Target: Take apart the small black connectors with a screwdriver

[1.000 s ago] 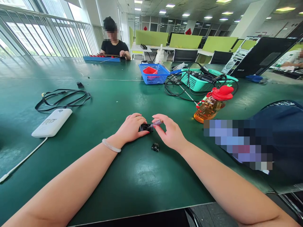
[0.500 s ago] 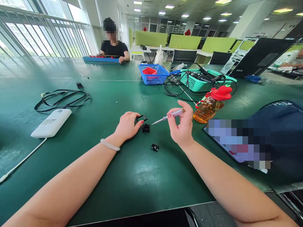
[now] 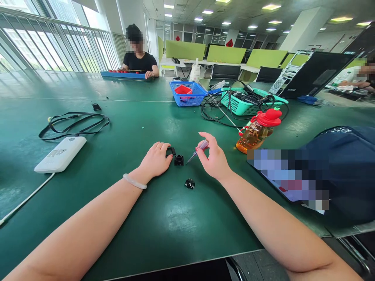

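On the green table, my left hand (image 3: 155, 160) is closed at the edge of a thin black square frame (image 3: 172, 150), with thumb and fingers against it. The frame lies about flat, its left part covered by my fingers. Just right of it sits a small black square plastic housing (image 3: 179, 160), apart from my right hand. My right hand (image 3: 214, 158) grips a screwdriver (image 3: 202, 146) with a clear handle, its tip pointing down and left, near the table beside the housing. Closer to me lies a small black part with metal terminals (image 3: 190, 184), untouched.
To the left are a white power bank (image 3: 61, 154) and a looped black cable (image 3: 73, 124). A bottle with a red lid (image 3: 258, 130), a phone (image 3: 288, 175) and a dark blue bag (image 3: 345, 171) stand right. Blue (image 3: 189, 97) and green baskets (image 3: 240, 106) are behind; a person (image 3: 140, 60) sits across.
The black frame has gone from tilted up to about flat under my left hand. My right hand has moved left and lowered the screwdriver tip toward the table. The view has shifted slightly.
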Tool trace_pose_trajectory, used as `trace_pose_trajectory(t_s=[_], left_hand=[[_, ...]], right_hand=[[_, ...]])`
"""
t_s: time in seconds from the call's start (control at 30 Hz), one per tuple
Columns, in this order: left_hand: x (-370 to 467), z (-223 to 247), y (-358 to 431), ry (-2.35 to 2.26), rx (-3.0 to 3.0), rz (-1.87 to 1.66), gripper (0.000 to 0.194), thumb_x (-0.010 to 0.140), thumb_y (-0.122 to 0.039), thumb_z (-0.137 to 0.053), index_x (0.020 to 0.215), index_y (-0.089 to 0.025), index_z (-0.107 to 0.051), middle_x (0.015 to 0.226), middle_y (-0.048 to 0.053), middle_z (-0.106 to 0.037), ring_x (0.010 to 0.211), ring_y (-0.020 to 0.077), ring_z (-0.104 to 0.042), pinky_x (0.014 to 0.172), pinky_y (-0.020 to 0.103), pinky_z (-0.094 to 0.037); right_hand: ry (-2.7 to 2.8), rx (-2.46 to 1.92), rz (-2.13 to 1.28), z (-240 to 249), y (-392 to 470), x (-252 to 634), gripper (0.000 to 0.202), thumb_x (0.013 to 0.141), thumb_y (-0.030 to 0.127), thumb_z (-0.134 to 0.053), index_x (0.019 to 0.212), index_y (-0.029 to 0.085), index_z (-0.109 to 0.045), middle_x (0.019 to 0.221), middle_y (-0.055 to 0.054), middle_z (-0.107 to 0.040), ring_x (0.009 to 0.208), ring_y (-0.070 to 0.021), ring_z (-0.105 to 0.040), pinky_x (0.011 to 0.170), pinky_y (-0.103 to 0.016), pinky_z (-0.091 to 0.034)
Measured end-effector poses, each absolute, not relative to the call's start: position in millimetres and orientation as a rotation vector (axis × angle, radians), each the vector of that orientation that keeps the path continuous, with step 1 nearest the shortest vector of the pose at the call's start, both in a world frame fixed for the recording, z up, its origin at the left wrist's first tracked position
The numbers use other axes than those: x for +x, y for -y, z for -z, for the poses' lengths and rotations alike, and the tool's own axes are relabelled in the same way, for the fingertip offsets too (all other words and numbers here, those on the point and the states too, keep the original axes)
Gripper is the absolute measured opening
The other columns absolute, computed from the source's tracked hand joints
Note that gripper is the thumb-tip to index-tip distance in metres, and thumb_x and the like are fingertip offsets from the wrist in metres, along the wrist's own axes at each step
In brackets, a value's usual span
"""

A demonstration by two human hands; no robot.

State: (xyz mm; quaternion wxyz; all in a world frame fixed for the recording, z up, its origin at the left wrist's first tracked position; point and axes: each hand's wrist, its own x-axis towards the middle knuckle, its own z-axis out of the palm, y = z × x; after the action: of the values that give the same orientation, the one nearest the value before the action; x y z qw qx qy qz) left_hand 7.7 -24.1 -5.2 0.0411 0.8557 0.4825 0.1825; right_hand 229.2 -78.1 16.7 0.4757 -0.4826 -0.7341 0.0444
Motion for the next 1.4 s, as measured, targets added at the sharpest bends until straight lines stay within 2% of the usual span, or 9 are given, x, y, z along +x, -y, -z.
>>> trace_pose_trajectory(t_s=[0.13,0.23,0.33,0.6,0.87,0.97,1.1,1.23,1.4], left_hand=[[10.4,5.5,23.2,-1.192,2.637,-0.487,0.048,0.098,-0.034,-0.031,0.143,-0.018,-0.040,0.146,0.010,-0.049,0.139,0.0233,-0.039,0.117,0.045,-0.030],[12.6,2.1,24.5,-1.102,2.654,-0.413,0.049,0.100,-0.036,-0.025,0.142,-0.018,-0.044,0.147,0.010,-0.049,0.139,0.0232,-0.040,0.117,0.044,-0.029],[13.3,-2.3,26.1,-1.058,2.706,-0.412,0.049,0.099,-0.039,-0.027,0.137,-0.019,-0.051,0.141,0.010,-0.055,0.132,0.0254,-0.047,0.113,0.046,-0.034],[14.5,-7.7,29.6,-1.080,2.782,-0.371,0.049,0.098,-0.041,-0.030,0.138,-0.024,-0.050,0.122,0.011,-0.060,0.113,0.0282,-0.052,0.102,0.049,-0.040],[23.4,-7.4,48.4,-1.050,2.722,-0.379,0.054,0.094,-0.048,-0.041,0.142,-0.023,-0.043,0.132,0.013,-0.056,0.124,0.0304,-0.047,0.106,0.052,-0.037],[31.7,-8.7,66.6,-1.090,2.680,-0.362,0.066,0.088,-0.059,-0.049,0.144,-0.026,-0.038,0.141,0.013,-0.050,0.131,0.0343,-0.042,0.109,0.058,-0.033],[39.9,-13.3,89.1,-1.160,2.630,-0.267,0.078,0.082,-0.070,-0.049,0.145,-0.026,-0.035,0.150,0.017,-0.039,0.138,0.0424,-0.032,0.106,0.072,-0.027],[42.8,-17.2,105.5,-1.095,2.673,-0.218,0.066,0.082,-0.068,-0.052,0.135,-0.029,-0.047,0.144,0.016,-0.042,0.132,0.0404,-0.038,0.104,0.073,-0.028],[48.9,-14.5,118.4,-1.061,2.769,-0.238,0.042,0.087,-0.053,-0.057,0.119,-0.026,-0.057,0.138,0.014,-0.047,0.125,0.0356,-0.046,0.105,0.066,-0.034]], right_hand=[[1.808,-1.164,-0.105,-16.6,77.9,228.3,0.040,0.091,0.023,-0.051,0.131,0.024,-0.042,0.087,-0.002,-0.066,0.076,-0.0177,-0.064,0.075,-0.037,-0.054],[1.831,-1.139,-0.080,-17.6,78.2,227.7,0.041,0.091,0.021,-0.051,0.131,0.024,-0.042,0.086,-0.001,-0.066,0.075,-0.0174,-0.064,0.076,-0.036,-0.054],[1.850,-1.126,-0.066,-18.6,78.2,227.7,0.040,0.092,0.021,-0.050,0.131,0.024,-0.043,0.085,-0.001,-0.065,0.074,-0.0171,-0.064,0.076,-0.036,-0.054],[1.693,-1.106,-0.072,-15.9,78.4,229.3,0.046,0.092,0.021,-0.049,0.135,0.023,-0.035,0.090,-0.003,-0.066,0.078,-0.0177,-0.065,0.079,-0.038,-0.056],[1.649,-1.123,-0.096,-12.0,75.0,232.3,0.046,0.092,0.022,-0.050,0.136,0.023,-0.035,0.091,-0.004,-0.066,0.079,-0.0181,-0.065,0.080,-0.039,-0.056],[1.620,-1.131,-0.077,-11.6,73.4,234.2,0.045,0.092,0.024,-0.051,0.135,0.022,-0.036,0.092,-0.005,-0.066,0.078,-0.0182,-0.065,0.079,-0.038,-0.057],[1.557,-1.135,-0.083,-10.4,69.6,237.3,0.044,0.092,0.023,-0.051,0.134,0.022,-0.037,0.089,-0.004,-0.066,0.074,-0.0169,-0.064,0.074,-0.036,-0.057],[1.489,-1.166,-0.135,-7.7,65.5,240.4,0.046,0.091,0.025,-0.052,0.134,0.020,-0.037,0.087,-0.003,-0.066,0.071,-0.0164,-0.064,0.072,-0.035,-0.057],[1.466,-1.195,-0.172,-4.2,63.4,240.2,0.047,0.090,0.026,-0.053,0.135,0.019,-0.038,0.086,-0.003,-0.066,0.070,-0.0164,-0.064,0.072,-0.036,-0.056]])
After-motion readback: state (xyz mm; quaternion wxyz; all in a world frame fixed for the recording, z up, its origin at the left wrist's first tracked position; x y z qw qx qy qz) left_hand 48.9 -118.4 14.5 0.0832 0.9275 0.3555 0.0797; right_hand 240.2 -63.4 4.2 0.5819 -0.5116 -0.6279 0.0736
